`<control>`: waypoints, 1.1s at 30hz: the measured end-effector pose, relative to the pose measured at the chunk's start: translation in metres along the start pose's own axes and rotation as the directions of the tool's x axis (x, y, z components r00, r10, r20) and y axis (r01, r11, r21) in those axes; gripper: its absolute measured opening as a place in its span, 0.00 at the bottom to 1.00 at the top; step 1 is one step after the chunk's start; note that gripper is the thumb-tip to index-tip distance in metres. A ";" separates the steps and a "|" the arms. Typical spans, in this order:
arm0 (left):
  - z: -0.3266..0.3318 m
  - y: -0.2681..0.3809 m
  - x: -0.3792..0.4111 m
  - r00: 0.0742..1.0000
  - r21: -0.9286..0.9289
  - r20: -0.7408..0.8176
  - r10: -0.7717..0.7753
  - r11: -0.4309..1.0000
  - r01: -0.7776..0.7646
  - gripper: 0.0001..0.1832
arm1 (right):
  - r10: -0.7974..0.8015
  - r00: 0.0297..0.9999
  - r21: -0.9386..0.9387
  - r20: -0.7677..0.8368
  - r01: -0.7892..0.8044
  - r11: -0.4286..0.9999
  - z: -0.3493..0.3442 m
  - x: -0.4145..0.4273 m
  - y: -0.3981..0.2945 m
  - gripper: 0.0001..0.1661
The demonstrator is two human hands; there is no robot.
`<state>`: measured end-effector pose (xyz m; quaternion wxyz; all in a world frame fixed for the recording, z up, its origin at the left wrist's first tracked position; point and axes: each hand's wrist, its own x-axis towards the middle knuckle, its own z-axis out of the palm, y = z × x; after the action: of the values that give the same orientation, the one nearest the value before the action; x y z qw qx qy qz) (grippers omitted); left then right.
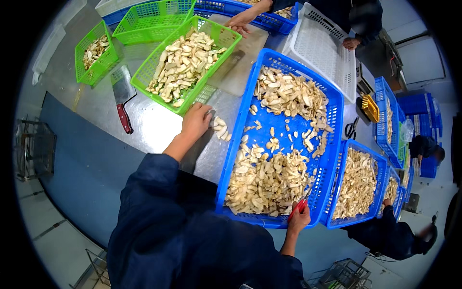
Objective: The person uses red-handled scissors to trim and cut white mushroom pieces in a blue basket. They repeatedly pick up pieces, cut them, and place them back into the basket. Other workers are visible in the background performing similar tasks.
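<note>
My left hand (pixel 196 121) rests at the near corner of a green plastic basket (pixel 213 77) heaped with pale mushroom pieces (pixel 184 61). Just right of that hand, a few mushroom pieces (pixel 221 129) lie on the steel table; whether the fingers hold anything is hidden. Red-handled scissors (pixel 297 209) are held in my right hand (pixel 300 218), over the near right corner of a large blue plastic crate (pixel 231 151). Inside the crate are two heaps of mushroom pieces, a far one (pixel 288 92) and a near one (pixel 270 180), with loose bits between them.
A cleaver with a red handle (pixel 124 117) lies left on the steel table (pixel 144 123). Beyond are a cutting board (pixel 245 65), a white crate (pixel 325 47) and a co-worker's hands (pixel 240 21). More blue crates (pixel 355 180) stand to the right, where another person (pixel 393 231) works.
</note>
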<state>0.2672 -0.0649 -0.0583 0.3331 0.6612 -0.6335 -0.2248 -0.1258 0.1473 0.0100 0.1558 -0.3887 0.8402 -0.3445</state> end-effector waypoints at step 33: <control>0.014 0.007 -0.031 0.970 -0.095 0.243 0.033 0.995 -0.011 0.08 | -0.138 0.989 -0.186 -0.044 0.127 0.974 -0.005 -0.001 -0.005 0.13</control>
<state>0.2488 -0.0360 -0.0668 0.2854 0.6054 -0.6658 -0.3297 -0.1254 0.1480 0.0176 0.0723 -0.4467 0.8446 -0.2863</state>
